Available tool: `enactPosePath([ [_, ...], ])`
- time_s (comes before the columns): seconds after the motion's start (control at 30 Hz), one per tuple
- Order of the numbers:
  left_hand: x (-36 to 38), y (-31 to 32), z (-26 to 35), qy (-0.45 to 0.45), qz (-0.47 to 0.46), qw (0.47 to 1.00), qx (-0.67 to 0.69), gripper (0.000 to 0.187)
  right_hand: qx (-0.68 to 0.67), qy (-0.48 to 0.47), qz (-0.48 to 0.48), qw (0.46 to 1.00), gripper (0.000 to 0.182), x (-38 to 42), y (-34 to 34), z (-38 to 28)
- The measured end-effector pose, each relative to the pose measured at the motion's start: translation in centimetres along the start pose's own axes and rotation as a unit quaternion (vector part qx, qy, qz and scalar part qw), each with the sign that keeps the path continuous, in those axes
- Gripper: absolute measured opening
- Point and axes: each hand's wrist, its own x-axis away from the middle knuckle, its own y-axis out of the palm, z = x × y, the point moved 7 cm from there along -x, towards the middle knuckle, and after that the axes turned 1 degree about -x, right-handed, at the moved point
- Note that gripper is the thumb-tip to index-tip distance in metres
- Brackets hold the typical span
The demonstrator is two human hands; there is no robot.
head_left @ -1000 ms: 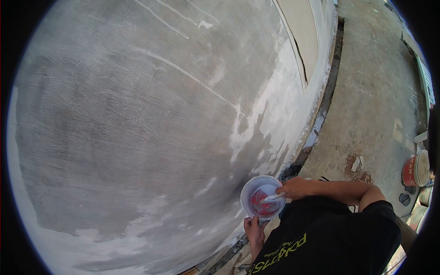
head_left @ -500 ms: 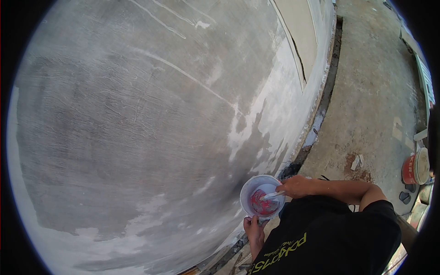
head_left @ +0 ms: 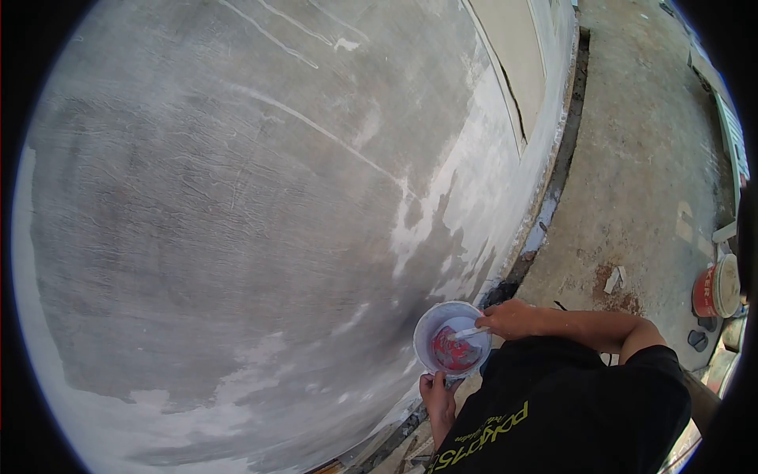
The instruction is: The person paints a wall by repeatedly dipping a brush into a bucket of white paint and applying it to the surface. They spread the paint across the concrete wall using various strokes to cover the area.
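My left hand (head_left: 439, 400) is closed on the lower rim of a small white bucket (head_left: 423, 336), holding it close to the wall. Inside the bucket, whitish paste (head_left: 466, 359) coats the sides, and a red patch (head_left: 450, 351) shows at the bottom. My right hand (head_left: 505, 319) reaches over the bucket's right rim, its fingers wrapped round a pale, white-coated hand tool (head_left: 471, 332). The tool's far end is down in the bucket; its exact kind cannot be made out.
A grey plastered wall (head_left: 237, 205) with white patches fills the left. Along its foot runs a narrow gutter (head_left: 564, 170), beside a concrete floor (head_left: 624, 150). A red and white bucket (head_left: 716, 287) stands at the right, and scraps (head_left: 615, 279) lie on the floor.
The pale tool has shifted slightly inside the bucket, with a small movement of my right hand. My left hand and the bucket stay in place.
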Motion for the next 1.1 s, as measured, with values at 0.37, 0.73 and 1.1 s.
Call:
enactPosePath([
  [0.37, 0.3, 0.2, 0.1, 0.007, -0.008, 1.000, 0.001, 0.013, -0.017, -0.007, 0.007, 1.000, 0.028, 0.2, 0.4, 0.3],
  [0.73, -0.1, -0.3, -0.1, 0.002, 0.002, 1.000, -0.003, 0.016, -0.109, 0.050, 0.084, 0.989, 0.028, 1.6, -5.8, 3.2],
  [1.1, -0.9, -1.1, -0.5, -0.011, -0.009, 1.000, -0.009, 0.018, -0.043, 0.106, 0.356, 0.928, 0.026, 6.2, -23.7, 7.3],
])
